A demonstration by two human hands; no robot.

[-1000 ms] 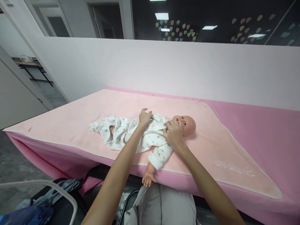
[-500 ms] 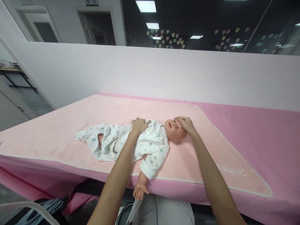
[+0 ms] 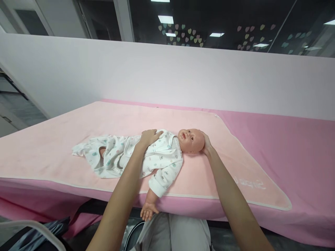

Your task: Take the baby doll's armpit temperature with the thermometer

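A baby doll [image 3: 192, 141] lies on its back across a peach-coloured pad [image 3: 209, 181], head to the right, wearing a white printed baby outfit [image 3: 162, 157]. My left hand [image 3: 150, 137] rests over the doll's chest, its fingers laid out on the cloth towards the far side. My right hand [image 3: 207, 143] cups the crown of the doll's head, most of its fingers hidden behind it. The doll's near arm [image 3: 150, 205] hangs over the pad's front edge, palm up. One leg shows through a gap in the outfit.
Pink cloth [image 3: 274, 150] covers the table under the pad. A white partition [image 3: 157, 76] rises along the far side. My lap [image 3: 175, 233] is close against the front edge, and dark cloth with a pale curved bar [image 3: 39, 226] lies at lower left.
My right hand has slid from the doll's forehead to the crown and back of its head, uncovering the brow. My left hand stays on the chest. The view has tilted slightly down.
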